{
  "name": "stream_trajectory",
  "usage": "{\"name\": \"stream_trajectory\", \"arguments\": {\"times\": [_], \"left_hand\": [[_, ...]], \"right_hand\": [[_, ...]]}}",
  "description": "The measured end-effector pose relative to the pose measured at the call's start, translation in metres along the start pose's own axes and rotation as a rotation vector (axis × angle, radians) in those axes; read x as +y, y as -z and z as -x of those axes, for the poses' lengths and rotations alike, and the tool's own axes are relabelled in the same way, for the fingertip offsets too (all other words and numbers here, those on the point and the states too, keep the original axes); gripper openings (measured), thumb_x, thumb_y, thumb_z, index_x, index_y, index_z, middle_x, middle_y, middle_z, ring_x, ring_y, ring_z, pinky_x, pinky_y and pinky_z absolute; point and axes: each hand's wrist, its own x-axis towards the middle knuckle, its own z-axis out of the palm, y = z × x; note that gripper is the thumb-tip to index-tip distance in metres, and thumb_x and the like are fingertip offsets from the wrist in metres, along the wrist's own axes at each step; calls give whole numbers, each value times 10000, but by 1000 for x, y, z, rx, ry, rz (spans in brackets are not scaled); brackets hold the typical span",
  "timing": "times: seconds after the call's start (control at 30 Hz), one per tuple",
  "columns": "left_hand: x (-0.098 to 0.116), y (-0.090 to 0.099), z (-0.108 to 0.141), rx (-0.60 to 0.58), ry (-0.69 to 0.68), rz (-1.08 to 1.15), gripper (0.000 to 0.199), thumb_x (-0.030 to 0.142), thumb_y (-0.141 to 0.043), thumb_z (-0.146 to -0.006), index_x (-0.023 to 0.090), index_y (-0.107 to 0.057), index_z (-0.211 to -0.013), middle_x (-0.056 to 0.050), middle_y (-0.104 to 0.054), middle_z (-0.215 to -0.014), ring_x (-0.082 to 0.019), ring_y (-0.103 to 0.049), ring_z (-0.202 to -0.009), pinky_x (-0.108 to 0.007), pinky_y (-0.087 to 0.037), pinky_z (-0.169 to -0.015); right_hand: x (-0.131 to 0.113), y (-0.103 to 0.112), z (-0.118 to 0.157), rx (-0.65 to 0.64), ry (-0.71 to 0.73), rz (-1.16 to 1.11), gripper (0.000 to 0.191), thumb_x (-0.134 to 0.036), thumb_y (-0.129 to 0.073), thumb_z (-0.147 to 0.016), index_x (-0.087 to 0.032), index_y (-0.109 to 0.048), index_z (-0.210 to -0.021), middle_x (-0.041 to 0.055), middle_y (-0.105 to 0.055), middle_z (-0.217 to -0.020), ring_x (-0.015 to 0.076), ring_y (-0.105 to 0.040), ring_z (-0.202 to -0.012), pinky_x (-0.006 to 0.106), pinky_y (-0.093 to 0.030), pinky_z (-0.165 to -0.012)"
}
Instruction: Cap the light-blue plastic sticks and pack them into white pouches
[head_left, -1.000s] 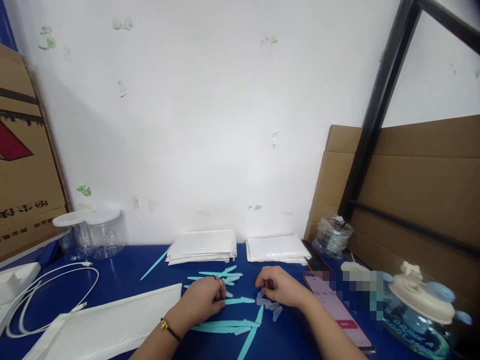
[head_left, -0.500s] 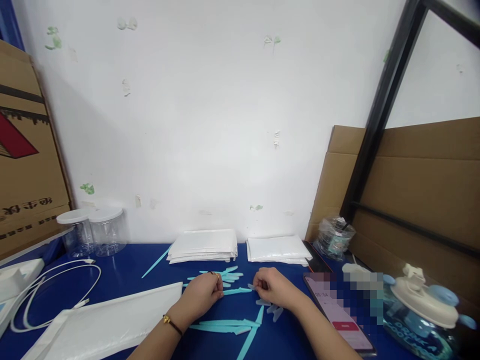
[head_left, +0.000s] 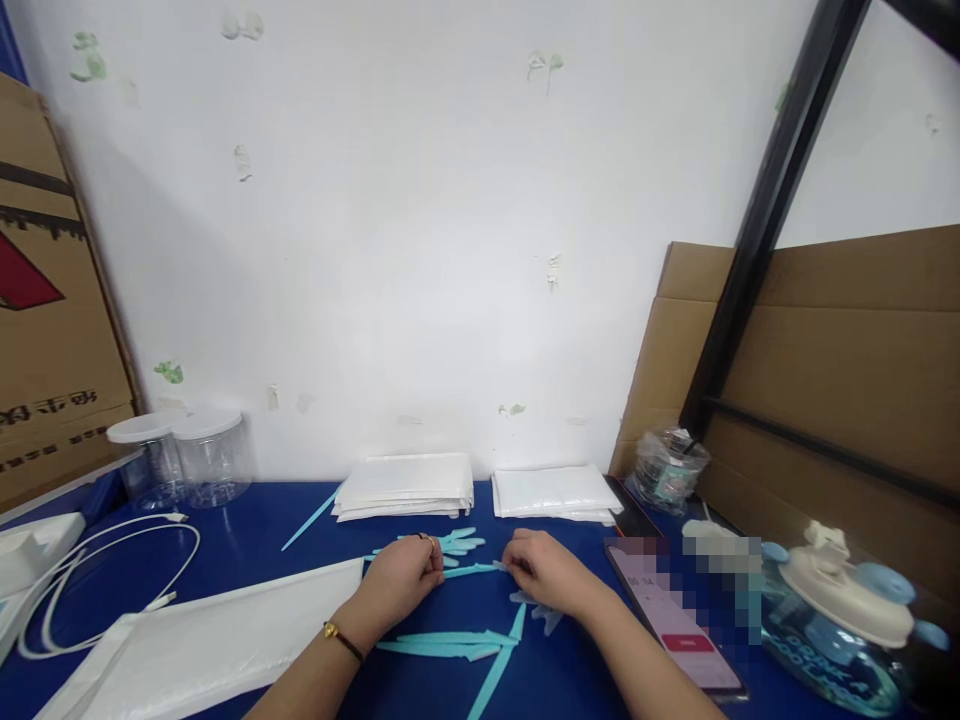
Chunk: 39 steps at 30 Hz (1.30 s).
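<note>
Both hands, left (head_left: 405, 578) and right (head_left: 541, 570), pinch one blue strip (head_left: 472, 570), its ends hidden by fingers.

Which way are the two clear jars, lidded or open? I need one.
Lidded: both clear jars stand upright with white lids on top.

We have one view only, from a camera worn on the person's head. We look forward and slightly down across the blue table (head_left: 247, 545) toward the white wall (head_left: 420, 250), which fills most of the picture. The left hand (head_left: 401, 580) and right hand (head_left: 544, 572) sit low and near, at the bottom centre. Cardboard (head_left: 840, 370) closes the right side.
</note>
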Motion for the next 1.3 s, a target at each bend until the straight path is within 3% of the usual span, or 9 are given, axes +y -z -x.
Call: {"name": "stream_trajectory", "arguments": {"times": [0.47, 0.67, 0.8, 0.87, 1.0, 1.1, 1.23, 1.3], "left_hand": [[5, -4, -4, 14, -85, -17, 63, 223, -539, -793, 211, -601, -788, 5, -640, -809, -157, -564, -772, -237, -339, -646], [4, -3, 0, 113, -68, 46, 174, 245, -590, -751, 225, -606, -923, -7, -612, -977, -175, -538, -915, -256, -370, -780], [7, 1, 8, -93, -147, 175, 197, 357, -656, -692, 239, -637, -849, 18, -604, -902, -146, -545, -794, -216, -392, -664], [8, 2, 10, -173, -143, 170, 169, 332, -669, -665, 241, -649, -806, 26, -611, -845, -137, -546, -740, -205, -374, -600], [7, 1, 6, -88, -85, 50, 69, 233, -570, -726, 224, -639, -729, 18, -614, -767, -133, -544, -701, -215, -347, -592], [6, 2, 6, -12, -85, 31, 97, 299, -569, -754, 231, -631, -781, 15, -614, -797, -144, -548, -740, -225, -354, -628], [8, 5, 10, -141, -149, 135, 325, 413, -728, -601, 249, -630, -864, 28, -613, -874, -147, -554, -777, -205, -371, -620], [10, 5, 11, -209, -157, 148, 290, 411, -718, -611, 246, -636, -834, 32, -615, -856, -139, -555, -752, -200, -367, -593]], "right_hand": [[-6, -9, -6, 2, 17, -124, 256, -74, -498, -788, -198, -712, -857, 22, -654, -837, 135, -607, -753, 211, -442, -691], [-1, 8, 2, 52, -89, -201, 182, -110, -549, -764, -181, -701, -836, 26, -641, -810, 129, -595, -688, 207, -445, -617], [8, 15, 14, -115, -83, -286, 115, -117, -649, -661, -160, -701, -755, 5, -628, -732, 104, -580, -587, 170, -419, -511], [10, 12, 14, -142, -82, -257, 140, -94, -660, -621, -154, -700, -741, 0, -625, -710, 101, -577, -567, 162, -406, -490], [9, 6, 9, -56, -75, -98, 188, -53, -563, -661, -153, -702, -736, 13, -638, -708, 102, -581, -574, 168, -400, -514], [7, 7, 6, -5, -77, -13, 179, -74, -558, -687, -158, -706, -740, 25, -643, -743, 105, -578, -591, 175, -401, -538], [8, 8, 6, -23, -92, -10, 154, -94, -591, -685, -161, -709, -758, 28, -642, -769, 112, -582, -610, 179, -400, -548], [8, 9, 6, -32, -94, -6, 149, -99, -597, -683, -163, -708, -759, 26, -641, -766, 115, -581, -617, 180, -396, -551]]}}
